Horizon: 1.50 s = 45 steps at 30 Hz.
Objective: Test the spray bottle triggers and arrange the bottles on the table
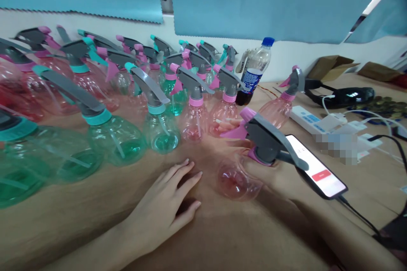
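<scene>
The spray bottle [235,183] is translucent pink; its head [264,139] grey

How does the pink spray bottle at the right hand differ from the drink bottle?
The pink spray bottle has a trigger head; the drink bottle has a blue cap. The spray bottle is tinted pink; the drink bottle is clear, with a blue label. Both are see-through and hold some liquid.
</scene>
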### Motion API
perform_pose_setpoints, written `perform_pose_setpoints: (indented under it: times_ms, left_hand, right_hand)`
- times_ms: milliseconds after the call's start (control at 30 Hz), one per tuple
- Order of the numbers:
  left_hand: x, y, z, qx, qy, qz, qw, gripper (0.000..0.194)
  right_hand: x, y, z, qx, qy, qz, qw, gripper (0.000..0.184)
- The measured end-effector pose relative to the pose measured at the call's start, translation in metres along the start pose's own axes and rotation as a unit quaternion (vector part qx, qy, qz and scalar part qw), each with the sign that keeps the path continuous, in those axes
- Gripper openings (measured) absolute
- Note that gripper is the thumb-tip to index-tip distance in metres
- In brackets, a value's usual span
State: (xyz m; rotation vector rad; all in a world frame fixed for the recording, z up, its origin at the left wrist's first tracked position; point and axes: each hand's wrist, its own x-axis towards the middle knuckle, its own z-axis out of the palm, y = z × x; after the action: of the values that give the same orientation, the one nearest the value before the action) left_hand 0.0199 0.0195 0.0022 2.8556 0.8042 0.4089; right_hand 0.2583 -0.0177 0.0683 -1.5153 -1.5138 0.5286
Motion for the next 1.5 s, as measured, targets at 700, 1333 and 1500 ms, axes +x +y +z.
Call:
perform_pose_setpoints:
  times_ms: [700,1333,1500]
  left_hand:
    - [0.0,0.0,-0.001,-0.002,-0.013,-0.005,1.0,0.044]
    - [0.001,0.001,-0.001,-0.006,-0.014,-0.006,1.0,0.043]
    - [0.001,0.001,-0.002,-0.005,-0.009,-0.004,1.0,0.043]
  right_hand:
    - [0.002,-0.015,-0.001,0.023,0.034,0.03,0.999,0.018]
    - [0.003,-0.012,-0.003,-0.001,0.017,0.023,1.0,0.012]
    - [0.001,-0.008,-0.004,-0.022,0.025,0.018,0.999,0.012]
